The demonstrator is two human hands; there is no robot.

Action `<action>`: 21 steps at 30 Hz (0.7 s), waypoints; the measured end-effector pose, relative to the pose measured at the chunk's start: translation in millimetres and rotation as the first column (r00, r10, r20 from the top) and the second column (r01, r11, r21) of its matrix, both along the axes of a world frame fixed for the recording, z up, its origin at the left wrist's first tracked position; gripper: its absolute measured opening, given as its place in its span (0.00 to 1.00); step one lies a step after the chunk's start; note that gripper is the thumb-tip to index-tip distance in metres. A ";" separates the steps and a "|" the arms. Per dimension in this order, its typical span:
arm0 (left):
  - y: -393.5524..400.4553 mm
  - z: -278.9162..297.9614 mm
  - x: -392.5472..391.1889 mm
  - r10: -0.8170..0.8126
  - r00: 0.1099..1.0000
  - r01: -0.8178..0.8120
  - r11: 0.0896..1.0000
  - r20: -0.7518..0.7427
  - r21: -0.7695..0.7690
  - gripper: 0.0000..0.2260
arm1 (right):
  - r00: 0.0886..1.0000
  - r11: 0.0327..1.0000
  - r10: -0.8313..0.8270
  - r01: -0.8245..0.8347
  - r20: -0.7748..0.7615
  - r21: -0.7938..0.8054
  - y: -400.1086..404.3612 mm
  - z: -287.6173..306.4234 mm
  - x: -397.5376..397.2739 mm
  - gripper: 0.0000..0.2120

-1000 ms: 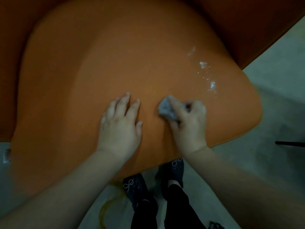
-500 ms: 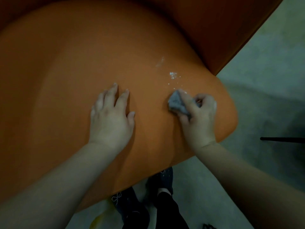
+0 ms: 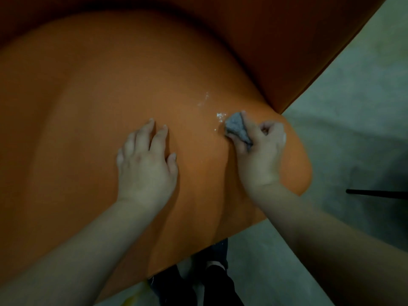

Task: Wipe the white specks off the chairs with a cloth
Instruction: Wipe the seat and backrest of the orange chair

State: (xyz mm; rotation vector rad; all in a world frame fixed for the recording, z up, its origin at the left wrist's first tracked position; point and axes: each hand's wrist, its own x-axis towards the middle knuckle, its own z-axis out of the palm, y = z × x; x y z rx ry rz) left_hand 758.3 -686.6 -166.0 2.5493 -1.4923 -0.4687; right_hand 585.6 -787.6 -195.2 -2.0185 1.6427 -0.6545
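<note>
An orange chair seat point(image 3: 99, 120) fills most of the view, with its backrest rising at the top right. White specks point(image 3: 219, 117) lie on the seat near its right side, and a fainter white smear point(image 3: 204, 101) sits just above them. My right hand point(image 3: 260, 155) is shut on a small crumpled grey cloth point(image 3: 237, 128) and presses it onto the seat right beside the specks. My left hand point(image 3: 146, 164) lies flat on the seat with fingers spread, a little to the left of the cloth.
Grey floor point(image 3: 353, 107) shows to the right and below the seat. A thin black rod point(image 3: 375, 193) juts in from the right edge. My dark shoes point(image 3: 198, 272) stand under the seat's front edge.
My right hand has slid the cloth up and right across the seat onto the specks; fewer specks show now. My left hand has stayed flat on the seat.
</note>
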 end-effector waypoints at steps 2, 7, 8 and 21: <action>-5.1 -0.3 1.5 0.002 1.000 -0.002 1.000 -0.003 0.002 0.25 | 0.998 0.998 0.055 -0.055 -0.006 -0.006 -0.1 1.9 11.6 0.26; -15.9 3.2 7.1 0.000 1.000 0.000 1.000 -0.010 0.004 0.25 | 0.946 0.948 0.316 -0.318 -0.075 -0.017 16.4 4.1 -15.3 0.28; -17.1 3.7 8.8 -0.003 1.000 0.003 1.000 -0.010 0.004 0.25 | 0.957 0.959 0.282 -0.284 -0.065 -0.012 11.1 3.4 -18.0 0.28; -20.2 5.0 22.4 -0.025 0.998 0.025 1.000 -0.052 -0.003 0.24 | 0.937 0.940 0.339 -0.341 -0.088 -0.018 -23.3 11.1 15.5 0.28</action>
